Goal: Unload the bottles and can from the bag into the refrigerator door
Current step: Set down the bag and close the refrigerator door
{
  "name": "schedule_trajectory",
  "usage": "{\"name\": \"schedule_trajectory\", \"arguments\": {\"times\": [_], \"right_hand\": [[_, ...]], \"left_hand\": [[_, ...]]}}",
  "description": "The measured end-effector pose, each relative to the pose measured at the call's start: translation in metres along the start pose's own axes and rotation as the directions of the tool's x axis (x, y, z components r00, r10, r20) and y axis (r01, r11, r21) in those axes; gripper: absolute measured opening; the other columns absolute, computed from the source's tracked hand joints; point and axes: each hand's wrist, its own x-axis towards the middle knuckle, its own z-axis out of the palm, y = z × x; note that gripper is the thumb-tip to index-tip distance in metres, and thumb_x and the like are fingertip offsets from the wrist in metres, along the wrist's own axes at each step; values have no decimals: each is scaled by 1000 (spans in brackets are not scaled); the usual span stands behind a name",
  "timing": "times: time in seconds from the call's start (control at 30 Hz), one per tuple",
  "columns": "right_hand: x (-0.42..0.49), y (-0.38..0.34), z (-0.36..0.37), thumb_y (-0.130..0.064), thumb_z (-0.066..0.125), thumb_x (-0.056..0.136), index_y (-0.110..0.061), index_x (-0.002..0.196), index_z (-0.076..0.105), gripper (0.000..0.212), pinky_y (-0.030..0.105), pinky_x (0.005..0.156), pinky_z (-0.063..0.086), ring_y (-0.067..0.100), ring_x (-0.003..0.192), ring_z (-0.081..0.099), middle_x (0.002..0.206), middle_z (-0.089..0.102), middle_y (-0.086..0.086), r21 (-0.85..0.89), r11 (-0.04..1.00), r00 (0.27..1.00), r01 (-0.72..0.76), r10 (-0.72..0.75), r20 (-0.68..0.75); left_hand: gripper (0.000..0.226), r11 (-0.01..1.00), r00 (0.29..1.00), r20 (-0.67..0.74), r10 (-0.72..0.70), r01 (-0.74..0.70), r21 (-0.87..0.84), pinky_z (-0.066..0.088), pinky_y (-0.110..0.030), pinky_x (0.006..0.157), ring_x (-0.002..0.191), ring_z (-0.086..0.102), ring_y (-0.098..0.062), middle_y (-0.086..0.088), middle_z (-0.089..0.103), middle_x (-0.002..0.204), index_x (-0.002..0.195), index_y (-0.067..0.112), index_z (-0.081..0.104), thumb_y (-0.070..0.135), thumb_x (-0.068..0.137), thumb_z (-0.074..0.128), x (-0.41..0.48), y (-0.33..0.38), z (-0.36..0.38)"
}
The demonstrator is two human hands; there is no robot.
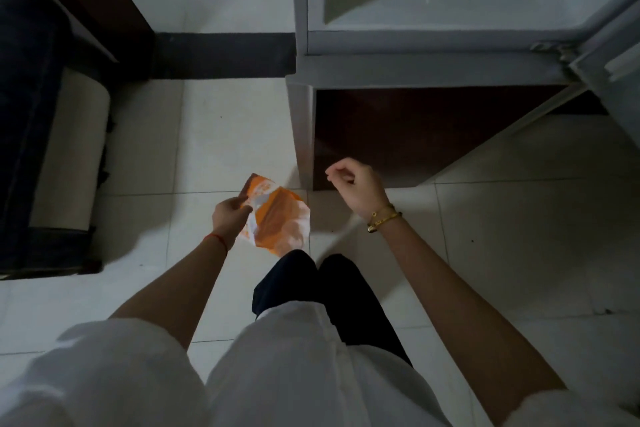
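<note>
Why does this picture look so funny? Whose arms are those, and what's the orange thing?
The camera sits on a person's head and looks down, so you see their own arms and legs and the floor. There is no machine here. The left hand holds a crumpled orange and white bag. The right hand has curled fingers and holds nothing. Ahead stands an open fridge, its door swung out to the right. No bottles or can show in this picture.
</note>
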Motion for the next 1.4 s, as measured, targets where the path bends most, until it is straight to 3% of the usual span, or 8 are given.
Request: {"name": "schedule_trajectory", "arguments": {"times": [0.13,0.33,0.43,0.57,0.73,1.03,1.2,1.4], "right_hand": [[-4,-19,-7,-22,59,94,-7,99,68,19,34,82,56,20,91,69,95,73,8,21,1000,1000,-21,21,-4],[-31,-66,-45,-20,57,95,-8,104,68,19,23,79,51,18,96,66,101,71,7,34,999,999,-14,15,-31],[-50,-92,-73,-18,56,94,-10,107,67,19,23,82,51,17,99,65,105,70,5,69,997,996,-23,29,-87],[-76,-123,-115,-18,58,93,-12,108,68,19,11,78,50,13,100,64,106,70,0,90,996,975,11,10,-224],[-103,-153,-163,-19,60,93,-13,109,67,19,41,85,58,13,99,66,102,71,1,148,986,922,75,-12,-388],[-155,-188,-225,-21,58,92,-12,106,67,19,45,81,58,18,97,67,101,71,5,153,965,737,211,-54,-674],[-195,-194,-260,-19,59,95,-12,111,68,19,14,82,51,7,97,65,107,69,-2,99,977,628,188,-42,-777],[-251,-190,-302,-17,61,94,-11,109,68,19,25,82,54,9,94,65,105,69,-4,85,971,404,222,-12,-914]], "left_hand": [[56,996,998,-7,55,-56,-64,52,-43,99,108,65,-26,-9,71,113,120,11,70,24,66,62,-25,23,-9],[30,962,970,-3,244,-243,-128,50,-34,100,107,65,-19,-10,71,118,117,7,69,4,89,61,-84,82,-27],[31,915,922,12,388,-384,-125,51,-35,101,107,66,-14,-7,71,119,120,9,68,5,90,61,-124,123,-36],[30,806,815,43,577,-561,-189,51,-23,97,112,65,-13,-3,69,121,124,10,65,9,94,60,-186,181,-45],[28,647,667,41,744,-704,-294,51,-28,101,113,65,-9,-4,70,120,122,8,66,7,94,61,-250,239,-55],[32,439,415,151,897,-804,-400,47,-44,107,120,62,-15,-6,67,125,126,8,62,9,94,62,-317,311,-50],[35,314,245,215,945,-859,-404,47,-42,107,121,60,-12,-2,66,125,129,12,60,11,94,63,-350,342,-28],[38,156,33,262,964,-873,-461,46,-44,107,121,60,-14,1,65,126,128,19,58,11,92,65,-394,369,17]]}}
